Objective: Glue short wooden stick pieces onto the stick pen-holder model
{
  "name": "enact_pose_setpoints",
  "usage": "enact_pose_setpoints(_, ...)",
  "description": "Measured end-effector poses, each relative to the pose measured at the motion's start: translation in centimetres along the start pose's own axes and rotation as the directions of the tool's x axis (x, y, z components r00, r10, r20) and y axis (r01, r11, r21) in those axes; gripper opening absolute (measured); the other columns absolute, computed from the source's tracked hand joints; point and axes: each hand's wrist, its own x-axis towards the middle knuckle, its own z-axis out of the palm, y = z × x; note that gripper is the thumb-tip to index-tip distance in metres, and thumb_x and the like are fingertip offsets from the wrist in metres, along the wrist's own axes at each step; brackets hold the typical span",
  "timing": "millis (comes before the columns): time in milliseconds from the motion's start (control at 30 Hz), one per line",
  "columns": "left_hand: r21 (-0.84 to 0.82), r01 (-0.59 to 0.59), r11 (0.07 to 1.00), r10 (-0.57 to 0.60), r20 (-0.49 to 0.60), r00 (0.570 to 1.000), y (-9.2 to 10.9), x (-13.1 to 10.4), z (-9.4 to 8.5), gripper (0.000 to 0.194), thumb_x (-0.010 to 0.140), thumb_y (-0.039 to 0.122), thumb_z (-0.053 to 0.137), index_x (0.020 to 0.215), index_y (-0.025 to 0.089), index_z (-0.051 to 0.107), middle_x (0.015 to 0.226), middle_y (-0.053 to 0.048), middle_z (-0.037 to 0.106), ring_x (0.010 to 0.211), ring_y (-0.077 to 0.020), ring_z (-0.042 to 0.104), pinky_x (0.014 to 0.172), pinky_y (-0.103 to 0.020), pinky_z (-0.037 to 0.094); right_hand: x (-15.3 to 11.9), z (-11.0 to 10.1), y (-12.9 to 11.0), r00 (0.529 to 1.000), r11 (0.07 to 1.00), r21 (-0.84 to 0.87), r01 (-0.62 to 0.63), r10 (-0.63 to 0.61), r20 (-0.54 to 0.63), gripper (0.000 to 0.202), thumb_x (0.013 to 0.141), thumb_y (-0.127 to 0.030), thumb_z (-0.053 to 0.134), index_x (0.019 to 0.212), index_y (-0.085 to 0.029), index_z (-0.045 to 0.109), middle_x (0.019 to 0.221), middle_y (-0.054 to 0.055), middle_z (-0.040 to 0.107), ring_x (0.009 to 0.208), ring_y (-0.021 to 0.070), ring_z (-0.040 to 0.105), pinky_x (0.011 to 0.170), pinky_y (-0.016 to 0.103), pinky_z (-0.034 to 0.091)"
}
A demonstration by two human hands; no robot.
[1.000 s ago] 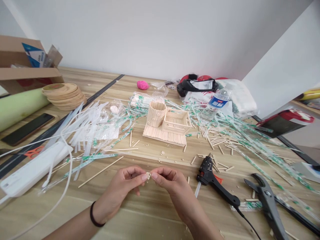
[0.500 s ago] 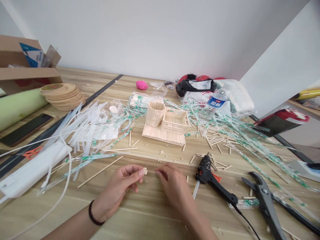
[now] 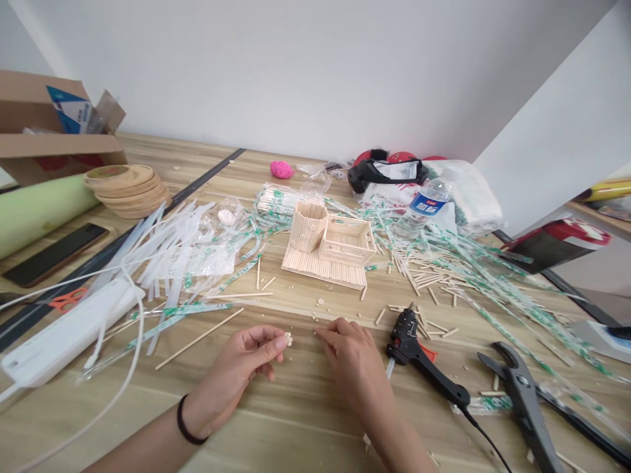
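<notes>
My left hand (image 3: 249, 355), with a dark band at the wrist, pinches a small flower-shaped cluster of pale wooden bits (image 3: 288, 339) between thumb and forefinger. To its right, my right hand (image 3: 350, 358) is low over the table, fingertips pressed together by a tiny pale speck; whatever they hold is too small to make out. A similar little wooden flower (image 3: 320, 302) lies on the table beyond the hands. Farther back stands a stick model (image 3: 325, 266), with a round cup (image 3: 308, 226) and a fenced box (image 3: 348, 240) on a flat stick base.
A black glue gun (image 3: 407, 335) and large grey cutters (image 3: 522, 387) lie right of my hands. Loose sticks (image 3: 424, 269) and green-printed wrappers surround a water bottle (image 3: 426, 203). At left are a white power strip (image 3: 73, 328), its cable, orange scissors (image 3: 66, 300) and a phone (image 3: 54, 253).
My right hand has shifted slightly away and to the right, its fingertips now a little farther from the left hand. The left hand keeps its pinch on the wooden cluster.
</notes>
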Motion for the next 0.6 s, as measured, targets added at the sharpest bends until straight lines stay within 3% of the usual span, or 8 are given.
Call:
enact_pose_setpoints(200, 0.001, 0.015, 1.0, -0.015, -0.004, 1.0, 0.1, 0.0, 0.0, 0.021, 0.07, 0.035, 0.075, 0.074, 0.015, 0.068, 0.063, 0.002, 0.058, 0.058, -0.0085, 0.048, 0.048, -0.016, 0.04, 0.1, -0.1, 0.5, 0.996, 0.995, 0.074, -0.07, 0.073, -0.046, 0.019, 0.088, -0.012, 0.051, 0.082, -0.018, 0.067, 0.08, 0.006, 0.067, 0.078, 0.022, 0.06, 0.071, 0.031, 0.039)
enact_pose_setpoints(400, -0.003, 0.017, 1.0, -0.017, -0.003, 1.0, 0.1, -0.1, 0.1, 0.021, 0.069, 0.035, 0.076, 0.074, 0.016, 0.069, 0.064, 0.002, 0.059, 0.058, -0.0083, 0.048, 0.049, -0.015, 0.041, 0.3, -0.1, 1.2, 0.98, 0.973, 0.151, -0.176, 0.187, -0.061, 0.011, 0.081, -0.018, 0.059, 0.07, -0.019, 0.059, 0.071, 0.004, 0.067, 0.068, 0.0223, 0.06, 0.062, 0.029, 0.037)
enact_pose_setpoints(600, -0.009, 0.021, 1.0, -0.021, -0.01, 1.0, 0.0, -0.1, 0.0, 0.021, 0.068, 0.035, 0.077, 0.073, 0.017, 0.069, 0.065, 0.003, 0.058, 0.058, -0.0084, 0.047, 0.048, -0.015, 0.041, 0.4, -1.2, 1.6, 0.969, 0.932, 0.281, -0.231, 0.247, -0.025, 0.015, 0.08, -0.026, 0.057, 0.066, -0.021, 0.062, 0.069, 0.002, 0.069, 0.065, 0.0196, 0.062, 0.058, 0.026, 0.04)
